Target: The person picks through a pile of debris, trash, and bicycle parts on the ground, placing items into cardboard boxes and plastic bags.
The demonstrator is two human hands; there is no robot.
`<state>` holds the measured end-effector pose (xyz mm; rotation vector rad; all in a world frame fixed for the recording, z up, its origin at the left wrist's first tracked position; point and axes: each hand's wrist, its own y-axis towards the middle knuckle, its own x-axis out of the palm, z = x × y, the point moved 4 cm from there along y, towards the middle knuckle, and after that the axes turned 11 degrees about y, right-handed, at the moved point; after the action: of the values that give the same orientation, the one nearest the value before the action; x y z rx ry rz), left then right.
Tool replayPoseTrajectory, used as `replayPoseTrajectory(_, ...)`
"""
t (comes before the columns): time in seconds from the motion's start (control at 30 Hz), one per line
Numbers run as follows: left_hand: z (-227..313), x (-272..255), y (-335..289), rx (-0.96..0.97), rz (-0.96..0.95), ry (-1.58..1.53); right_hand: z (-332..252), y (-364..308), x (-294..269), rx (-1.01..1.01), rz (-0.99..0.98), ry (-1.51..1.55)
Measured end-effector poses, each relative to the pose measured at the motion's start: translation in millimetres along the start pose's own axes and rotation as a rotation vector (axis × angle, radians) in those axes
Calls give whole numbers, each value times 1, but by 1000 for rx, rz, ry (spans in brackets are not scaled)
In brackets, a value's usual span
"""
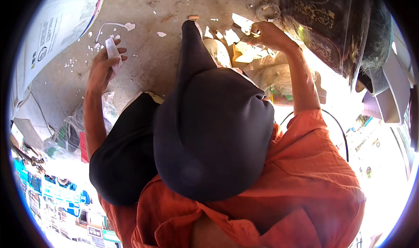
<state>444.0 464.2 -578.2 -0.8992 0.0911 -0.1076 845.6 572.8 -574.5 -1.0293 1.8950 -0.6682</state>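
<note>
My left hand (101,70), reaching over the floor at the left, is closed round a narrow white strip (113,52) that looks like paper. Its fingers show along the strip's far side. At the right, my right hand (274,37) has its fingers curled in and thumb bent toward them. Strong sunlight and the hand itself hide what it pinches, if anything. Just below its fingertips lies a yellow and white scrap (249,53). A brighter white piece (241,22) lies beside the fingers.
Broken white flakes (161,34) litter the concrete floor (144,12). A white printed sack (61,25) stands at far left. A dark patterned cover (323,25) bulges at far right. My dark-clad knees (214,130) rise between my arms. Clear plastic (279,78) lies below my right hand.
</note>
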Motion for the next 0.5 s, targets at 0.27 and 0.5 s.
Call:
replayPoseTrajectory(0.27, 23, 14, -1, 12, -94, 6, -111, -28, -73, 36, 230, 10)
replayPoseTrajectory(0.5, 70, 43, 2, 339, -70, 226, -175, -19, -86, -103, 195, 297)
